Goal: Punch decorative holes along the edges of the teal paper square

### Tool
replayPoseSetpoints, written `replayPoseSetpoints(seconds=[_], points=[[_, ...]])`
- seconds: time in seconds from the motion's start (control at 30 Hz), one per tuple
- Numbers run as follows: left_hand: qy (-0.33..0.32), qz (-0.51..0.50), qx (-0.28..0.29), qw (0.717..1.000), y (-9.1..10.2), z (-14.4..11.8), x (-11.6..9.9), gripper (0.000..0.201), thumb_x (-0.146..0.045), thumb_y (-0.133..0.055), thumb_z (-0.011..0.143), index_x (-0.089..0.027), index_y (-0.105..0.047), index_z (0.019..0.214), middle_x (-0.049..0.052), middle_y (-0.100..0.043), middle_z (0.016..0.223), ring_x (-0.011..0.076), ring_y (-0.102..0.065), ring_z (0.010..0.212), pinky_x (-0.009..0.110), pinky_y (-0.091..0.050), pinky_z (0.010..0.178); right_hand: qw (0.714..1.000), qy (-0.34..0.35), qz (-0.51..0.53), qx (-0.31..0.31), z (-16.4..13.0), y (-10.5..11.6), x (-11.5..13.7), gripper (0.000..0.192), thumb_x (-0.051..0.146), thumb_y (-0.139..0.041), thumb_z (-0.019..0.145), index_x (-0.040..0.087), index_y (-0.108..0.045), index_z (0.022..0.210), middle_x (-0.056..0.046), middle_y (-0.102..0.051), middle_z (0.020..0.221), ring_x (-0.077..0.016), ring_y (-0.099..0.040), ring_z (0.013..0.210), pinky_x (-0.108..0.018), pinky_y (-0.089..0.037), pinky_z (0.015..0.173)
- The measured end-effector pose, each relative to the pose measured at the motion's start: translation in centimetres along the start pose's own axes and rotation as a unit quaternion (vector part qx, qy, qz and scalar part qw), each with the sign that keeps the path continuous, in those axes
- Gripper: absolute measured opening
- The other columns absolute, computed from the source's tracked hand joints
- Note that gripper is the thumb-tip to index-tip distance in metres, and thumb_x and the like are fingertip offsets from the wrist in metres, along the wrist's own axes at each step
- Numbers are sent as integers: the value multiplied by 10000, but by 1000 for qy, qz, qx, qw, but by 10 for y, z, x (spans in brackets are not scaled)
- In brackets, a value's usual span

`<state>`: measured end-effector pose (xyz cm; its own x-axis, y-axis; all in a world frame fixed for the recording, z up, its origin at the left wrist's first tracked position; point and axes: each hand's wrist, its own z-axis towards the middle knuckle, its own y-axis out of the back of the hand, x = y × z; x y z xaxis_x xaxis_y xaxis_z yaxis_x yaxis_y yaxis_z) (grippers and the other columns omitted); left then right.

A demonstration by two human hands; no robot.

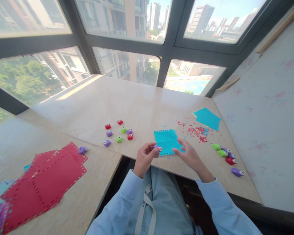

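Note:
A small purple paper punch (158, 148) with a white eye on its end is pinched between the thumb and fingers of my left hand (145, 157). Below it lies a blue sheet of paper (167, 141), with punched holes along its top and bottom edges and faint creases. My right hand (189, 156) is over the sheet's right edge, thumb and fingers apart. Whether its fingertips touch the paper I cannot tell.
Several coloured punches (119, 139) stand left of the sheet, and more punches (231, 156) sit at the right. Red and blue confetti (198, 132) lies near other blue sheets (207, 118). Red punched sheets (56, 176) are piled at left beside a purple punch (83, 150). Windows border the table's back.

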<state>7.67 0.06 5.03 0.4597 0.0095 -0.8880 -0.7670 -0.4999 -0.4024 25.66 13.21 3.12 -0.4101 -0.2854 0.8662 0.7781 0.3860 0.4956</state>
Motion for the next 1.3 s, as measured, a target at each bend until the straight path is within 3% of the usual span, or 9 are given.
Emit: replayPoseSetpoints(seconds=[0.2, 0.37, 0.57, 0.73, 0.87, 1.03, 1.13, 1.23, 1.3], points=[[-8, -2, -34, 999, -4, 34, 19, 563, -492, -850, 599, -121, -696, 993, 104, -754, 897, 179, -701, 748, 300, -577, 691, 976, -160, 149, 10, 35, 16, -10, 662, 507, -812, 652, 194, -572, 1184, -158, -509, 1380, -319, -492, 1272, -456, -446, 1056], [-18, 23, -50, 998, -11, 48, 32, 477, -463, -834, 629, -133, -693, 944, 92, -746, 850, 178, -694, 723, 287, -560, 655, 937, -217, 273, -9, 40, 14, 4, 547, 377, -877, 589, 215, -597, 1030, -104, -596, 1218, -255, -607, 1078, -317, -576, 808], [-17, 28, -35, 999, -9, 46, 33, 456, -465, -821, 641, -141, -687, 934, 78, -736, 840, 174, -689, 718, 298, -569, 672, 903, -262, 339, 35, 47, 6, 11, 528, 386, -899, 547, 183, -615, 943, -37, -635, 884, -130, -588, 708, -181, -441, 481], [-24, 31, -23, 999, -8, 44, 30, 438, -472, -814, 650, -151, -688, 920, 67, -735, 846, 174, -691, 714, 300, -576, 663, 936, -231, 247, 101, 51, -1, 16, 546, 493, -839, 615, 149, -623, 980, 44, -502, 606, -83, -395, 480, -186, -227, 393], [-38, 19, -15, 999, -5, 42, 31, 445, -495, -806, 659, -153, -688, 918, 69, -740, 847, 180, -698, 709, 314, -586, 665, 982, -126, 86, 113, 48, -5, 11, 614, 579, -772, 648, 121, -679, 1046, -13, -601, 700, -126, -472, 555, -238, -334, 470], [-53, 2, -16, 998, -3, 40, 30, 472, -508, -809, 658, -135, -685, 920, 91, -747, 864, 171, -695, 687, 310, -584, 657, 995, -6, -39, 90, 43, -1, 1, 580, 675, -711, 671, 154, -731, 926, 0, -544, 611, -168, -486, 586, -293, -375, 559], [-63, -22, -18, 998, -4, 40, 29, 467, -483, -831, 638, -127, -692, 907, 88, -746, 843, 165, -689, 671, 306, -577, 646, 994, 52, -92, 42, 38, 3, 1, 560, 733, -637, 703, 177, -693, 735, -36, -579, 655, -187, -509, 610, -320, -395, 590], [-80, -98, -59, 990, -2, 35, 26, 483, -443, -863, 602, -126, -696, 926, 67, -742, 823, 145, -680, 656, 287, -566, 641, 994, 81, -59, -33, 31, 7, 5, 541, 716, -593, 760, 180, -666, 768, -71, -641, 803, -203, -561, 697, -333, -444, 637], [-87, -157, -99, 979, 2, 27, 21, 504, -438, -875, 583, -133, -692, 940, 55, -740, 825, 122, -668, 634, 267, -556, 632, 992, 61, -31, -102, 25, 15, 8, 505, 684, -613, 772, 179, -623, 752, -53, -617, 737, -190, -550, 661, -323, -459, 615]])
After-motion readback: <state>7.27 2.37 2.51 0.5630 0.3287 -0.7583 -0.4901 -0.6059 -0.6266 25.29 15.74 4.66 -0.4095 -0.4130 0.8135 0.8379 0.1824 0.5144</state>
